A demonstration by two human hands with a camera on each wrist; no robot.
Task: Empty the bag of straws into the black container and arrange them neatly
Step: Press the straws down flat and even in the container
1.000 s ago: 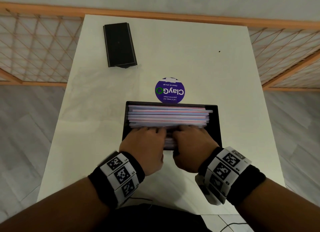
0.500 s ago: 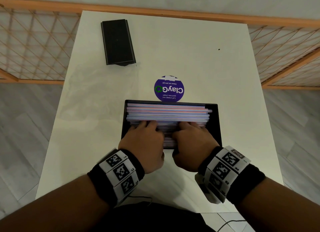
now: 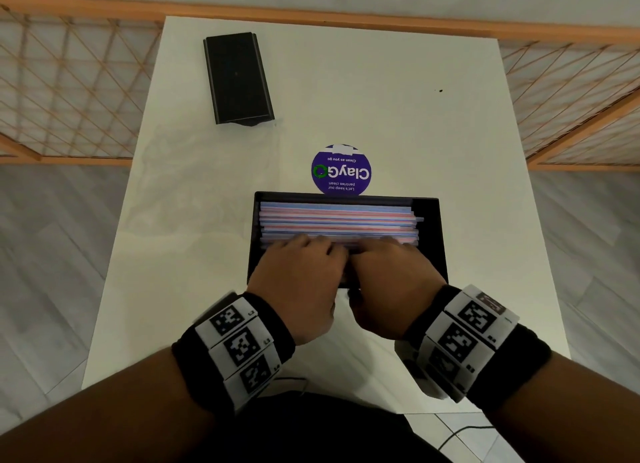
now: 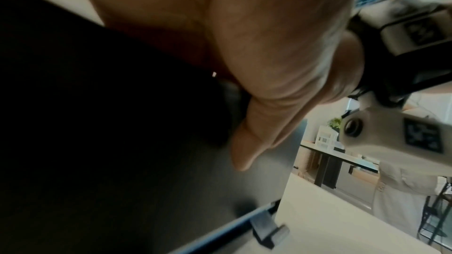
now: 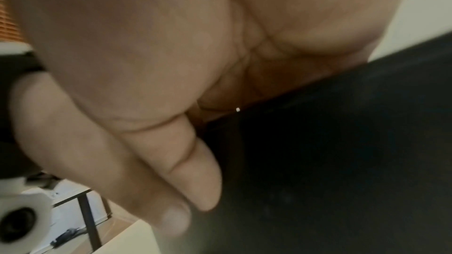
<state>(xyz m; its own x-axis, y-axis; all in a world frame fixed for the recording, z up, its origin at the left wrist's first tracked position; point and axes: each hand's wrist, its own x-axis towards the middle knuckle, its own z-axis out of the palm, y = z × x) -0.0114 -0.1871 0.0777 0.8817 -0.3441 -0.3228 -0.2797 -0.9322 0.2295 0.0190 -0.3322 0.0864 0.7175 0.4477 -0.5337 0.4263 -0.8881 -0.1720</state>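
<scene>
The black container sits on the white table in the head view. It holds a flat stack of pink, blue and white straws, lying left to right. My left hand and right hand lie side by side over its near wall, fingers curled down onto the nearest straws. The fingertips are hidden among them. In the left wrist view my left thumb lies against the outside of the container's dark wall. The right wrist view shows my right thumb against the same wall.
A faint clear plastic bag lies flat on the table left of the container. A long black box lies at the far left. A round purple sticker is just beyond the container. An orange lattice railing borders the table.
Both hands stay on the near straws, their fingers shifting only slightly. The view has moved a little, with the table now lower in the frame.
</scene>
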